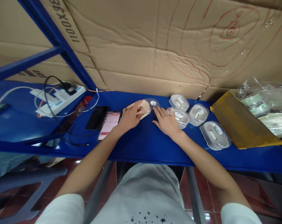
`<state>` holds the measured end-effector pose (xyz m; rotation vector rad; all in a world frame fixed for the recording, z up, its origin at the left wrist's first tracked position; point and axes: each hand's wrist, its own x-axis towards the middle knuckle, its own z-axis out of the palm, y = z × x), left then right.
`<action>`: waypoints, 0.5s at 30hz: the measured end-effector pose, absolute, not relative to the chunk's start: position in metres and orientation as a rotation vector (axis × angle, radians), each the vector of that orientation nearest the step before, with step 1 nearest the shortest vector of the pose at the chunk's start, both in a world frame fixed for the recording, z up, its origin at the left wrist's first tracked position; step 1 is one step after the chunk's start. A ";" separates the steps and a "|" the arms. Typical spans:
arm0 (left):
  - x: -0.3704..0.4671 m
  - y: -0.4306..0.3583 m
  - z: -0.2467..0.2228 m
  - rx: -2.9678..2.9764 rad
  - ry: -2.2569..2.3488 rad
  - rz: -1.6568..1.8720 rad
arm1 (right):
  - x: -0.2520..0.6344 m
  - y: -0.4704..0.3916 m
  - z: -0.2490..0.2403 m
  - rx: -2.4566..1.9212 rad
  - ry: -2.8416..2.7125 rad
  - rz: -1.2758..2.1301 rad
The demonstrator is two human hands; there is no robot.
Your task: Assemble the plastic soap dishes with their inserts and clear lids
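Note:
Near the back middle of the blue table, my left hand is closed on a beige piece, its fingers curled over the left part. A clear plastic sheet or lid with a round white label lies at the right of the beige piece. My right hand rests palm down with spread fingers, its fingertips by the edge of the clear plastic. Right of it stand several clear plastic containers with round labels and small pale pieces; my right hand partly covers the nearest one.
Two phones lie on the left. Farther left is a white power strip with cables. A cardboard box of wrapped clear plastic items stands at the right. Cardboard walls the back; a blue frame post rises left.

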<state>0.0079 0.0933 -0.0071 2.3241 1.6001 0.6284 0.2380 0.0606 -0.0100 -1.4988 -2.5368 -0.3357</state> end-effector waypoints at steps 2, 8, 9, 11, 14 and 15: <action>0.004 0.096 -0.006 2.266 1.599 0.678 | 0.233 0.069 -0.010 -1.601 -2.485 -0.341; -0.008 0.082 0.005 2.122 1.545 1.155 | 0.242 0.066 -0.010 -1.787 -2.394 -0.350; -0.009 0.072 0.007 2.147 1.516 1.223 | 0.244 0.064 -0.010 -1.796 -2.376 -0.350; -0.009 0.044 0.007 2.280 1.504 1.239 | 0.247 0.062 -0.009 -1.801 -2.333 -0.337; -0.005 -0.008 -0.003 2.511 1.461 1.088 | 0.250 0.061 -0.007 -1.812 -2.253 -0.314; -0.002 -0.025 -0.008 2.571 1.405 0.982 | 0.251 0.060 -0.006 -1.812 -2.234 -0.314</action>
